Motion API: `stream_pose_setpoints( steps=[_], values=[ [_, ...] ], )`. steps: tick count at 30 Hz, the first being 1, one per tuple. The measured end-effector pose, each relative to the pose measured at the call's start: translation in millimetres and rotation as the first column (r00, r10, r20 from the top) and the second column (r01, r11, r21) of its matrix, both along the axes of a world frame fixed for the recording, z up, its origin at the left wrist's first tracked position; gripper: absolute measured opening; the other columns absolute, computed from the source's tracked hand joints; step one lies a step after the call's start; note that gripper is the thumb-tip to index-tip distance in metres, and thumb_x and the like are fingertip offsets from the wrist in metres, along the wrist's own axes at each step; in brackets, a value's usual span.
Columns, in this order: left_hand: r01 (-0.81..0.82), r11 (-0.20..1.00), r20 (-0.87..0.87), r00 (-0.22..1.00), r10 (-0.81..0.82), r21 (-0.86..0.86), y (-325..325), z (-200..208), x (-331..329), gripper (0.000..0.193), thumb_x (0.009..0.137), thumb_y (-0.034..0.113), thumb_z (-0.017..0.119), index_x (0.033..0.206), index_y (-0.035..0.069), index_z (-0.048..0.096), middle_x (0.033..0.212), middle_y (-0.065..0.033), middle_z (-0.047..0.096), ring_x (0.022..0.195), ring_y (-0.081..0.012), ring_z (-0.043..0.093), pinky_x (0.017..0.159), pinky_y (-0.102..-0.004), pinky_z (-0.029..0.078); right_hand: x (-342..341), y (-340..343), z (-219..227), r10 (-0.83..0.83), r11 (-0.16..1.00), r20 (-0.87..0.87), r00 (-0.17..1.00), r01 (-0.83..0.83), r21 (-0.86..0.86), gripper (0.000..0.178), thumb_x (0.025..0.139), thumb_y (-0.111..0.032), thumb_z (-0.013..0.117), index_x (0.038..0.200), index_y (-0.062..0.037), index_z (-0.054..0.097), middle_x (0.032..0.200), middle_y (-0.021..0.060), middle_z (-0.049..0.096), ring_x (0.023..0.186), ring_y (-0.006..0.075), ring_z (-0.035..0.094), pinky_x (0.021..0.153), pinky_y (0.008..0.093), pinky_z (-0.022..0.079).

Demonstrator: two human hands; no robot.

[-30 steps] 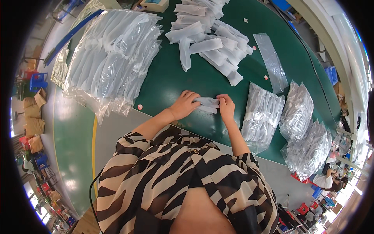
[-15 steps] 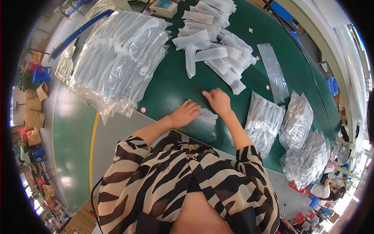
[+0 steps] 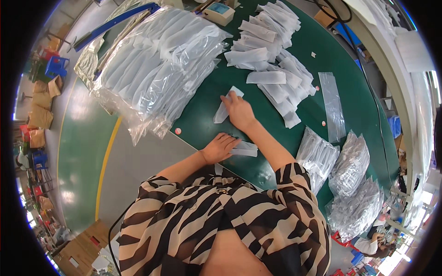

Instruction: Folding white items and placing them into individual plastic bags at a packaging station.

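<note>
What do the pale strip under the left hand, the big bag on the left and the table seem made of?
The strip: thin and cloudy with a dull finish, perhaps frosted plastic film.
The bag: clear, glossy plastic, judging by its bright glints and crinkles.
The table: smooth, green, faintly shiny top, possibly rubber or laminate; the look leaves that open.

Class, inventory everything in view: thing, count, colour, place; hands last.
Smooth tabletop: one, green, centre
Stacked plastic bags: several, clear, left
Loose flat pouches: many, translucent white, far centre
Flat plastic sleeve: one, clear, right
Filled plastic bags: three, clear, near right
Round stickers: three, pinkish, tabletop
Boxy device: one, cream, far
Long bar: one, blue, far left
Background packages: several, brown, left
Left hand: one, on near pouch
Right hand: one, on farther pouch
</note>
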State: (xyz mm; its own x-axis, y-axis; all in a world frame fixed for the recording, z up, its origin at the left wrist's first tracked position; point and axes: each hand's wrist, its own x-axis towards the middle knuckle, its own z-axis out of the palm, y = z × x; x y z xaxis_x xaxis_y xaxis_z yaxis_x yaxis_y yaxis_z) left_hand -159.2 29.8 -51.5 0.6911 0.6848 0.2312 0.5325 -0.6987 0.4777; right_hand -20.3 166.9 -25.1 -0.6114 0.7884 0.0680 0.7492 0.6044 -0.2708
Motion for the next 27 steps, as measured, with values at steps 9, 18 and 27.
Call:
stream_pose_setpoints(
  steps=[9,18,27],
  values=[
    [-0.019,0.998,0.067,0.997,0.024,-0.067,-3,-18,-6,0.069,0.068,0.022,0.078,0.130,0.004,0.053,0.123,-0.0138,0.056,0.115,-0.0299,0.052,0.101,-0.0453,0.039,35,10,-29,-0.007,0.992,-0.181,0.984,-0.016,-0.124,0.014,0.079,-0.006,0.059,0.091,-0.0010,0.062,0.100,0.0207,0.063,0.085,0.0373,0.064,0.075,0.0438,0.053],
    [-0.130,0.991,0.046,0.991,0.129,0.021,13,11,-8,0.059,0.062,0.024,0.083,0.115,0.011,0.062,0.135,-0.0143,0.046,0.130,-0.0381,0.039,0.104,-0.0534,0.037,77,-49,-45,-0.532,0.773,-0.160,0.832,0.400,-0.492,0.020,0.081,-0.014,0.058,0.074,0.0035,0.064,0.068,0.0250,0.063,0.069,0.0451,0.063,0.066,0.0499,0.052],
    [-0.001,1.000,-0.076,0.997,0.000,-0.025,35,-4,-10,0.059,0.065,0.025,0.082,0.118,0.013,0.059,0.136,-0.0156,0.046,0.129,-0.0352,0.041,0.113,-0.0574,0.028,85,-59,-19,-0.377,0.808,-0.001,0.926,0.328,-0.490,0.021,0.082,-0.016,0.058,0.074,0.0009,0.067,0.077,0.0252,0.066,0.072,0.0428,0.065,0.069,0.0496,0.053]
  ],
)
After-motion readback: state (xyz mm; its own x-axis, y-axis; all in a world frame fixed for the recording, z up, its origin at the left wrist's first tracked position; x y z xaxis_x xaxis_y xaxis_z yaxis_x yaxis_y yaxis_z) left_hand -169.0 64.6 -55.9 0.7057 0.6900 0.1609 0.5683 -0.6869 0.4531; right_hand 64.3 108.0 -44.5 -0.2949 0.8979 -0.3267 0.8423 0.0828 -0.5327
